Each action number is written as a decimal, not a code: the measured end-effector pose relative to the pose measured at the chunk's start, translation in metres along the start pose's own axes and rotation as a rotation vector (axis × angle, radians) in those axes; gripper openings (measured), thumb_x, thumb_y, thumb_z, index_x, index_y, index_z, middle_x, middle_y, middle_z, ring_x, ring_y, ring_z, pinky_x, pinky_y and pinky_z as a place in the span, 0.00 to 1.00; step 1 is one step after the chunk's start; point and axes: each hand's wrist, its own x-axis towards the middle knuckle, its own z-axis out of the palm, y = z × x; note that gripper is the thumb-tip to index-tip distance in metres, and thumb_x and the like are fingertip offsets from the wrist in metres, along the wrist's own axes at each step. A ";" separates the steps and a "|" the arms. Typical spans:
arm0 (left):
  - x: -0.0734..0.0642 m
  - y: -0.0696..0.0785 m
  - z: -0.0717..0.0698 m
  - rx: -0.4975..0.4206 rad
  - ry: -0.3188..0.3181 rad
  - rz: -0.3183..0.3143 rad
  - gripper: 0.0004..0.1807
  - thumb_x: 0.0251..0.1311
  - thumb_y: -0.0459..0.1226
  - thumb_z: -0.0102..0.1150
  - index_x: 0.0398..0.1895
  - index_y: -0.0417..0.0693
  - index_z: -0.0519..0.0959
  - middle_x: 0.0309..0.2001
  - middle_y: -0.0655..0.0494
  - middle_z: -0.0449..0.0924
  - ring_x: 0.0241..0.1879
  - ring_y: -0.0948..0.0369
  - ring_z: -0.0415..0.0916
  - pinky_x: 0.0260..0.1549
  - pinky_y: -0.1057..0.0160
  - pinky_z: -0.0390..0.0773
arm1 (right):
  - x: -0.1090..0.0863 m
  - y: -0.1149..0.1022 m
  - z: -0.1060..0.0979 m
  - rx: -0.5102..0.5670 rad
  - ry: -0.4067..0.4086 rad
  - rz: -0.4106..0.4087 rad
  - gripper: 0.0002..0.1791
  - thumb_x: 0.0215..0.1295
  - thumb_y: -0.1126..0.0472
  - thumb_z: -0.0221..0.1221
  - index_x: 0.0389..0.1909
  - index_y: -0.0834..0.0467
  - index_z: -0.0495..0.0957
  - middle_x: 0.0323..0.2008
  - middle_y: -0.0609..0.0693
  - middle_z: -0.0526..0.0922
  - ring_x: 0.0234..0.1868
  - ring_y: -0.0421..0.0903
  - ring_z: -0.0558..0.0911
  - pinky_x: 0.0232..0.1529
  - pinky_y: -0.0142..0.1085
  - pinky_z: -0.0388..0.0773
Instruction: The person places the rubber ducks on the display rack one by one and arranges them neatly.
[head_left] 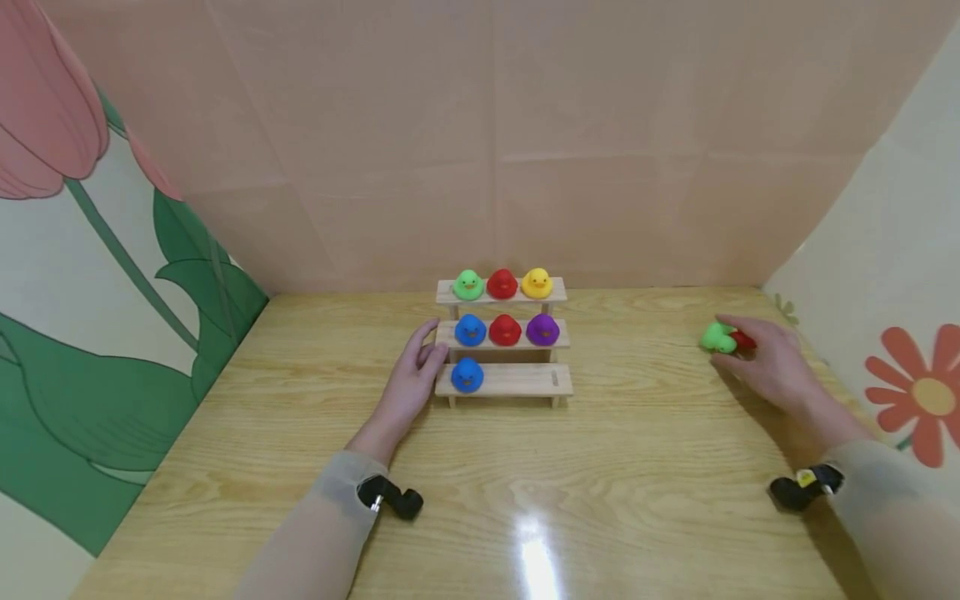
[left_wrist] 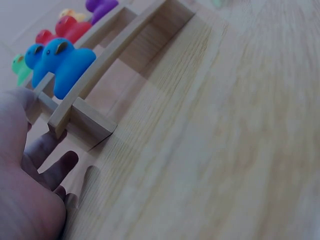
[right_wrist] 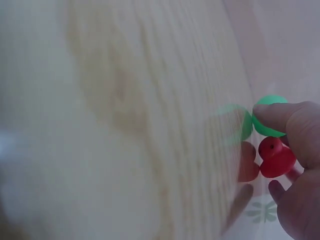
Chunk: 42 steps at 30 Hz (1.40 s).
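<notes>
A three-step wooden rack (head_left: 517,380) stands mid-table with small rubber ducks on it. Its top step bears a green duck (head_left: 468,286), a red duck and a yellow duck (head_left: 537,283). On the middle step sit a blue duck, a red duck and a purple duck (head_left: 543,330); a single blue duck (head_left: 467,376) is at the left of the bottom step. My left hand (head_left: 408,375) touches the rack's left end. At the right, my right hand (head_left: 768,362) has its fingers spread about a loose green duck (right_wrist: 269,125) and red duck (right_wrist: 278,160), both partly hidden.
The wood-grain table (head_left: 615,483) reaches back to a plain pinkish-beige backdrop (head_left: 600,167). A wall with a painted flower (head_left: 933,396) stands close beside my right arm. Another painted wall (head_left: 90,392) borders the left side.
</notes>
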 end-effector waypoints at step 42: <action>0.001 -0.004 -0.001 0.027 -0.001 -0.007 0.32 0.85 0.57 0.54 0.86 0.72 0.62 0.74 0.45 0.78 0.79 0.49 0.67 0.78 0.41 0.64 | 0.014 -0.036 0.005 0.067 0.049 0.094 0.25 0.75 0.58 0.73 0.66 0.65 0.83 0.54 0.65 0.85 0.50 0.53 0.76 0.44 0.28 0.67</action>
